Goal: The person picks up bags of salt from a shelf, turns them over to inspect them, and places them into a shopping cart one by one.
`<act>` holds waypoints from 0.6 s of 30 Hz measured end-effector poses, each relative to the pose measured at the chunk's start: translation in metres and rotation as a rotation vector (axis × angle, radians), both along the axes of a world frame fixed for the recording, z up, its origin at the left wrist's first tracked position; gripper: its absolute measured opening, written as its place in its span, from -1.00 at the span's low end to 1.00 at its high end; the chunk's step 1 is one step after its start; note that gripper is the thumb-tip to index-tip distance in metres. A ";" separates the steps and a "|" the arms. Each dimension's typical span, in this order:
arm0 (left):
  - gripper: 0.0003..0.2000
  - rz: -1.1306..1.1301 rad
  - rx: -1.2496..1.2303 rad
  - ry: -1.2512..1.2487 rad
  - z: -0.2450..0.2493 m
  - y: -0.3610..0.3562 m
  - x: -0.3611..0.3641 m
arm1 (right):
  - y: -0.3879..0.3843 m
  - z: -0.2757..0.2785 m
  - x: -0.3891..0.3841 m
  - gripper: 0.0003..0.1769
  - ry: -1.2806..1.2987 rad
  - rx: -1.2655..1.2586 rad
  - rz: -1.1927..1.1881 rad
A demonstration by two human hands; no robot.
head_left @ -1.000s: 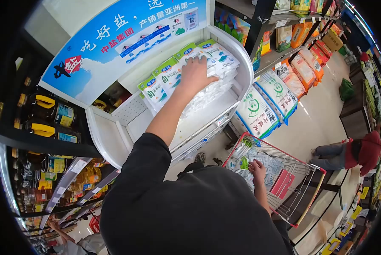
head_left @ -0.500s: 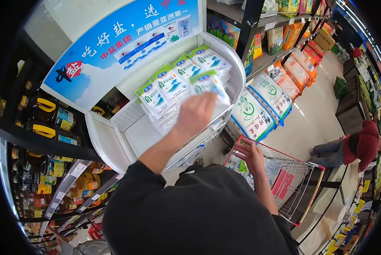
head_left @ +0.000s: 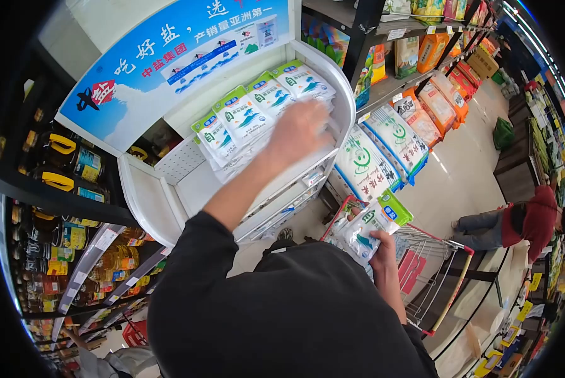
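Several white and green packets [head_left: 241, 118] lie in overlapping rows on the white display stand [head_left: 191, 183]. Over the right part of these rows is my left hand [head_left: 301, 132], blurred by motion, so its fingers and anything in them cannot be made out. My right hand [head_left: 383, 252] grips a white and green packet [head_left: 365, 232] by its lower right edge, above the shopping cart [head_left: 421, 252]. That packet is tilted, with its printed front facing up.
Large rice bags [head_left: 367, 160] are stacked right of the stand. Oil bottles [head_left: 115, 261] fill the shelves at the left. A person in a red top [head_left: 534, 217] bends over at the far right. Another person's grey sleeve [head_left: 115, 362] shows at the bottom left.
The packet held over the stand is now in my right hand above the cart; that hand was empty before. My left hand is back over the rows. The view has shifted slightly.
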State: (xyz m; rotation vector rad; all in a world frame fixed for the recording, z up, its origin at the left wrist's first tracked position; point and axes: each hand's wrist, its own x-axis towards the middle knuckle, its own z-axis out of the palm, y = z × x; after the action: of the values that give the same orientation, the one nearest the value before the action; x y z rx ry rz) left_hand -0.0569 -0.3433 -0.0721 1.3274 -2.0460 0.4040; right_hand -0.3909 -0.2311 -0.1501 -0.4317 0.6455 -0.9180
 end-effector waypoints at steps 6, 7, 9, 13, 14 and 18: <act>-0.45 0.329 0.284 -0.053 -0.013 -0.086 0.036 | 0.021 0.010 -0.013 0.21 -0.059 -0.087 0.019; -0.45 0.316 0.277 -0.065 -0.009 -0.089 0.037 | 0.023 0.014 -0.012 0.22 -0.054 -0.137 0.012; -0.62 0.275 0.367 -0.111 -0.006 -0.083 0.037 | 0.034 0.011 -0.019 0.07 -0.122 -0.125 -0.071; -0.77 0.255 0.375 -0.133 -0.002 -0.088 0.051 | 0.041 -0.009 -0.037 -0.44 0.187 -0.087 -0.161; -0.82 0.279 0.248 -0.080 0.002 -0.084 0.051 | 0.041 -0.007 -0.036 -0.47 0.239 -0.090 -0.198; -0.81 0.270 -0.223 0.349 0.025 -0.046 0.057 | 0.042 -0.013 -0.026 -0.53 0.314 -0.096 -0.355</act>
State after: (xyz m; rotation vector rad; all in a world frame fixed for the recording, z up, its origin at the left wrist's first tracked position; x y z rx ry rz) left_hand 0.0002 -0.3890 -0.0475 1.4251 -1.4983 0.4677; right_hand -0.4168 -0.1890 -0.1626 -0.5644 0.9880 -1.2347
